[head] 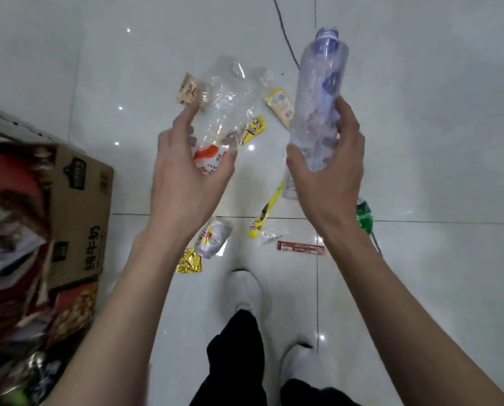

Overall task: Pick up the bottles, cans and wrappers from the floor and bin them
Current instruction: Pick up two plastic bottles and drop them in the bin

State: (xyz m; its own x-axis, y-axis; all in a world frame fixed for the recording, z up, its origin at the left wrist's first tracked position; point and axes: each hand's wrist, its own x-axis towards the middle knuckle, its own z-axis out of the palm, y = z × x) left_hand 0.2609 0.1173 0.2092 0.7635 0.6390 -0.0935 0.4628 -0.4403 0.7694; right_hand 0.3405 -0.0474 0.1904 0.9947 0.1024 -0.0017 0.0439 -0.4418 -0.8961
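The left hand (183,183) sits in the centre of the frame, its fingers (186,115) curled round a crumpled clear bottle (224,112) with a red and white label, gripping it at the label end. To the right of it, the right hand (333,177) grips the lower part of a tall clear bottle (321,92) with a blue cap, which points toward the upper edge of the frame. Both bottles are off the white tiled floor (435,142). More litter lies on the floor below the hands: a beige wrapper (187,90) and a yellow packet (280,105) in the upper middle, a long yellow wrapper (267,212), a silver can (214,237) on its side, a gold wrapper (189,260) just beside the can, a red stick wrapper (300,247), and a green can (363,213) partly hidden behind the right wrist. At the left edge stands a cardboard box (77,215) stuffed with packaging. White shoes (242,291) show at the lower middle, and a dark cable (286,39) runs across the floor at the top.
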